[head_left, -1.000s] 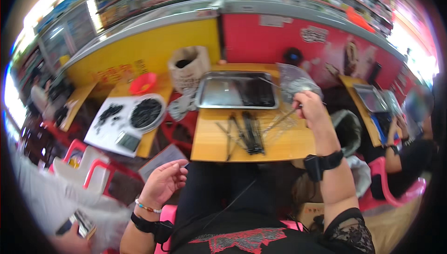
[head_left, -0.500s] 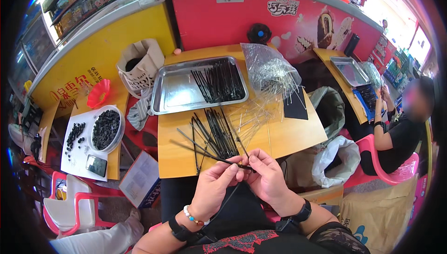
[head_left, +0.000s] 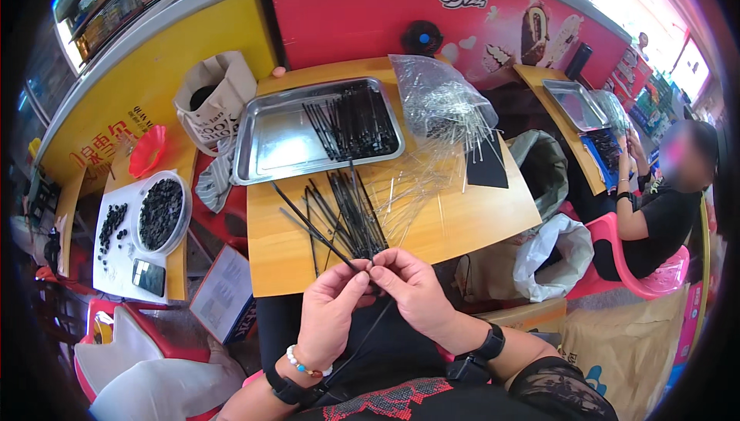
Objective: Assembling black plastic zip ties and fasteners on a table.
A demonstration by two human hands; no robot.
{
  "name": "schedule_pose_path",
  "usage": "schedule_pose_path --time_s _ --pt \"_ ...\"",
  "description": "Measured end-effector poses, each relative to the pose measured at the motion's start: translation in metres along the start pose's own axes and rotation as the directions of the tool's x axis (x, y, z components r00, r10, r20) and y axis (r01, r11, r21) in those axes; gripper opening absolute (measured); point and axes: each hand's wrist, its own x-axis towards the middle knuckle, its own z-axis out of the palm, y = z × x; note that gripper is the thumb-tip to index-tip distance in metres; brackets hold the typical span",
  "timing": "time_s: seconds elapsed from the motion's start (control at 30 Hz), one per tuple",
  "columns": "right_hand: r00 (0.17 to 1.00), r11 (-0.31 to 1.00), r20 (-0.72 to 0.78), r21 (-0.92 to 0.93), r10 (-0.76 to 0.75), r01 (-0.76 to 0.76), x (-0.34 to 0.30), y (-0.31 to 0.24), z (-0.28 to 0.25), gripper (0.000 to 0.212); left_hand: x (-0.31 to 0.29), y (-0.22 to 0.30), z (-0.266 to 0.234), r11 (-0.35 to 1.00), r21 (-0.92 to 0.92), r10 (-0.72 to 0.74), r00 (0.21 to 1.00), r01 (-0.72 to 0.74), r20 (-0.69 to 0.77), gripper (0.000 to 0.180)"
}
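Observation:
Just past the near table edge, my left hand (head_left: pixel 333 314) pinches a thin black strip (head_left: pixel 312 226), which slants up and left over the table. My right hand (head_left: pixel 416 291) meets it, with thumb and forefinger pressed together at the strip's near end. Whatever is between the right fingertips is too small to make out. Beyond my hands, a loose bundle of black strips (head_left: pixel 356 213) lies on the wooden table (head_left: pixel 478 224). More black strips (head_left: pixel 354 124) are laid side by side in a metal tray (head_left: pixel 266 147).
Right of the tray, a clear plastic bag (head_left: pixel 439 97) spills thin clear strips (head_left: pixel 408 190) beside a black card (head_left: pixel 487 170). On the left stand a tub of small black pieces (head_left: pixel 162 217) and a phone (head_left: pixel 149 277). A white bag (head_left: pixel 555 259) and a seated person (head_left: pixel 655 213) are on the right.
My hands have moved slightly left and closer together, and the strip in the left hand now points more steeply away. The view has shifted a little. Pale-trousered legs at lower left have moved.

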Motion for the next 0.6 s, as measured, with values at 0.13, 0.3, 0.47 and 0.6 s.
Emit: schedule_pose_path --time_s 0.13,0.3,0.47,0.6 --pt "0.998 0.994 -0.001 -0.090 -0.057 0.057 0.003 0.001 -0.002 0.010 0.001 0.001 -0.001 0.999 0.040 -0.001 1.000 0.000 0.016 0.018" --pt "0.997 0.995 0.066 -0.091 0.035 -0.029 0.006 -0.010 -0.005 0.011 -0.002 0.002 -0.006 0.993 0.110 -0.030 0.999 0.034 -0.034 0.015" --pt "0.909 0.166 0.255 -0.932 -0.329 0.321 0.011 -0.040 -0.067 0.028 0.000 0.008 -0.017 0.996 0.032 -0.079 0.995 0.081 -0.054 0.012" --pt "0.848 -0.288 0.398 -0.907 -0.350 0.307 -0.002 -0.055 -0.112 0.034 0.003 0.010 -0.023 0.998 0.012 -0.056 0.997 0.057 -0.053 0.011"
